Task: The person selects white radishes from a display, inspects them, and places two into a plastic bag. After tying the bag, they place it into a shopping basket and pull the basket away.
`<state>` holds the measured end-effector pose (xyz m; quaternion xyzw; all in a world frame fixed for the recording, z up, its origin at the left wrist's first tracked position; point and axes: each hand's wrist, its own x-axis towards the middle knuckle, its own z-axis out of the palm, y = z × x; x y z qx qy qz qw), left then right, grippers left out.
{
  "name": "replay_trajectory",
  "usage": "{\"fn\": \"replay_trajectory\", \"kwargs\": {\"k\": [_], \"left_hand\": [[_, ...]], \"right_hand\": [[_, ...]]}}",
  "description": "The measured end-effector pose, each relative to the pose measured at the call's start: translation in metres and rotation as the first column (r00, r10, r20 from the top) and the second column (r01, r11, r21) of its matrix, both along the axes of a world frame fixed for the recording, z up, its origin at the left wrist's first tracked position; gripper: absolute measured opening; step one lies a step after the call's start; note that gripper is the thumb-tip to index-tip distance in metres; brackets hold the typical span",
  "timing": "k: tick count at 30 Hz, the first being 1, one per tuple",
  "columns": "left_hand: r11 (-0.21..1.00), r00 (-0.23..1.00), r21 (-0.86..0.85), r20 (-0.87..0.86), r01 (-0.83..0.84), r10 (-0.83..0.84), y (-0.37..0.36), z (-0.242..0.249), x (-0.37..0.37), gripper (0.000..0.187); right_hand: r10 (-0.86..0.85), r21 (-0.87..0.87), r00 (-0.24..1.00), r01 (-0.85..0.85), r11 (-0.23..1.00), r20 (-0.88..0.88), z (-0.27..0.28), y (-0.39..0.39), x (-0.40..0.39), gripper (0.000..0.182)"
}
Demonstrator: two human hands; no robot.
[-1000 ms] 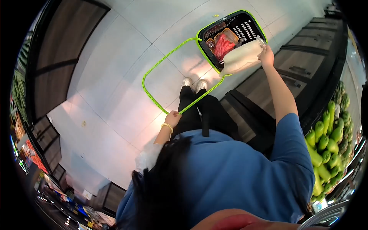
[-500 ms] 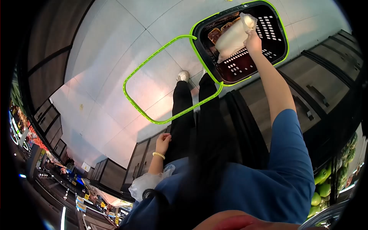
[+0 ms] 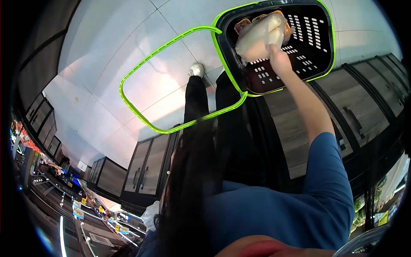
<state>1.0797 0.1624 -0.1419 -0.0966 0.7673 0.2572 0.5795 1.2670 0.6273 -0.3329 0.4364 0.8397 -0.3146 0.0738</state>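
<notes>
My right hand (image 3: 280,62) reaches into a black shopping basket (image 3: 239,81) with a bright green rim. Its fingers are closed on a clear plastic bag (image 3: 256,45) that holds something long, pale and thick. The bag slants over several packs with orange-brown edges (image 3: 242,25) at the basket's far left side. My left hand (image 3: 172,157) is almost wholly hidden behind dark hanging hair; only a sliver of skin shows beside my leg. A whitish plastic bag (image 3: 150,215) hangs near that arm.
The basket's green handle (image 3: 147,122) is folded out to the left, over the pale tiled floor (image 3: 128,64) and my legs. Dark wooden cabinets (image 3: 291,141) run along the right. Green produce (image 3: 358,214) sits at the lower right, lit store shelves (image 3: 81,210) at the lower left.
My right hand has moved down and slightly left with the bag, which now lies more over the packs. My left hand has gone behind the hair as the view shifted.
</notes>
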Motion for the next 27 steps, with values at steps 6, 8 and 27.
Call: {"fn": "replay_trajectory", "kwargs": {"k": [6, 8, 27], "left_hand": [[0.753, 0.786, 0.233, -0.107, 0.615, -0.609, -0.012, -0.133, 0.018, 0.021], [0.497, 0.541, 0.234, -0.195, 0.836, -0.818, 0.009, -0.175, 0.021, 0.02], [0.88, 0.921, 0.274, -0.098, 0.389, -0.377, 0.25, -0.156, 0.067, 0.035]], "right_hand": [[0.262, 0.146, 0.948, -0.238, 0.96, -0.181, -0.006, -0.083, 0.016, 0.002], [0.308, 0.123, 0.934, -0.29, 0.949, -0.179, -0.006, -0.102, 0.018, 0.003], [-0.337, -0.307, 0.93, 0.281, 0.909, -0.147, 0.021, -0.038, 0.007, 0.017]]}}
